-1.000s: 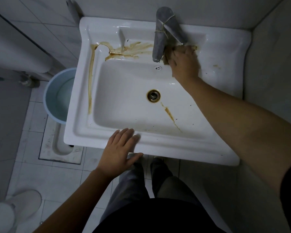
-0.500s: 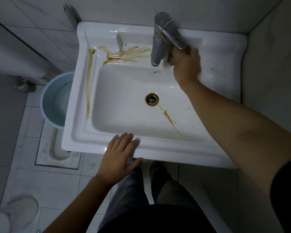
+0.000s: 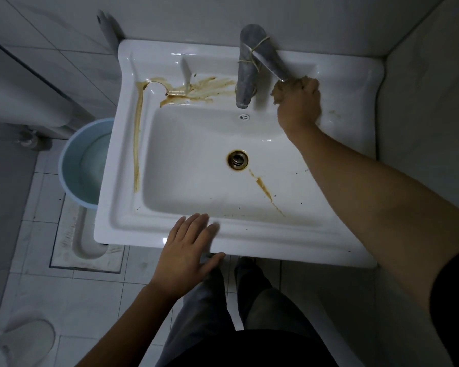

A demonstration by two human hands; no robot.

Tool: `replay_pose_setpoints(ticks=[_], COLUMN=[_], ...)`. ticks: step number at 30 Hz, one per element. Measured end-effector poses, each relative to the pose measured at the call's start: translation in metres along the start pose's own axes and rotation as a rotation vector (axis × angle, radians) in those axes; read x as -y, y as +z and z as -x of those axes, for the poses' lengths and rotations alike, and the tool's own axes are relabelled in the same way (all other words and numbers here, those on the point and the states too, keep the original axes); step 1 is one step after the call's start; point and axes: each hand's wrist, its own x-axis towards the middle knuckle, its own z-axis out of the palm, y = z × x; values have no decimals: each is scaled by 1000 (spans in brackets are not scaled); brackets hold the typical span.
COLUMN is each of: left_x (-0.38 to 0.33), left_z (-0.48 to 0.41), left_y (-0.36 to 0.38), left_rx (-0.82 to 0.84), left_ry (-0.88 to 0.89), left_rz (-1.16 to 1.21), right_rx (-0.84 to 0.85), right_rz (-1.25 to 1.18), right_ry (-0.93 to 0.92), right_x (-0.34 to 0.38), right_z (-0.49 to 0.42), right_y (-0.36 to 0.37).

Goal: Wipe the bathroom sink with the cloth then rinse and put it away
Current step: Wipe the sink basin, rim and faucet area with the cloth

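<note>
The white sink [image 3: 170,234] carries brown stains: a smear on its back ledge [image 3: 196,90], a long streak down its left rim [image 3: 137,144], and a streak in the basin [image 3: 265,190] near the drain [image 3: 237,159]. My right hand [image 3: 298,105] is shut on a brownish cloth [image 3: 277,92], pressed on the back ledge just right of the metal faucet [image 3: 245,72], under its lever. My left hand [image 3: 187,251] lies flat, fingers apart, on the sink's front rim.
A light blue bucket [image 3: 84,162] stands on the floor left of the sink, beside a squat toilet pan [image 3: 82,242]. A white slipper [image 3: 19,340] is at the bottom left. Tiled walls close in behind and to the right. My legs stand below the sink.
My right hand with the cloth has slid rightward along the back ledge, from beside the faucet spout to under the lever. The left hand stays on the front rim.
</note>
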Motion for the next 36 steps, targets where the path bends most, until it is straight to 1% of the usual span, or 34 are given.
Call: replay_pose_setpoints(ticks=[2,5,9,13,14,16,17,19,22,25,29,32,36], left_x=[1,1,-1,0,0,0,0,2,4,5,4,3,6], left_z=[0,0,0,0,1,2,2,1,0,-1,-1,-2,-3], left_y=[-1,-2,-3,-2,-1,0,0,1,2,1,-1,-2,-2], left_rx=[-3,-2,-2,8,8,2,-5,-10,8,17,32,39,40], left_ry=[6,11,7,-2,-3,0,4,9,6,13,11,2,13], left_rz=[-9,-5,11,11,12,14,16,22,25,28,34,50,47], right_rx=[36,73,122,66,39,3,2,26,0,-14,-22,6,-49], right_rz=[29,71,158,137,123,129,154,197,202,192,213,197,184], right_ry=[-8,-19,-166,-214,-244,-379,-458,-536,-535,-472,-379,-396,-388], right_x=[2,-16,-42,-43,-40,-39,-41,-51,-78,-110,-138,-150,-143], right_z=[1,2,3,2,4,9,11,9,5,11,49,79,53], right_y=[-1,-6,-8,-10,-10,-9,-8,-13,-25,-37,-37,-26,-33])
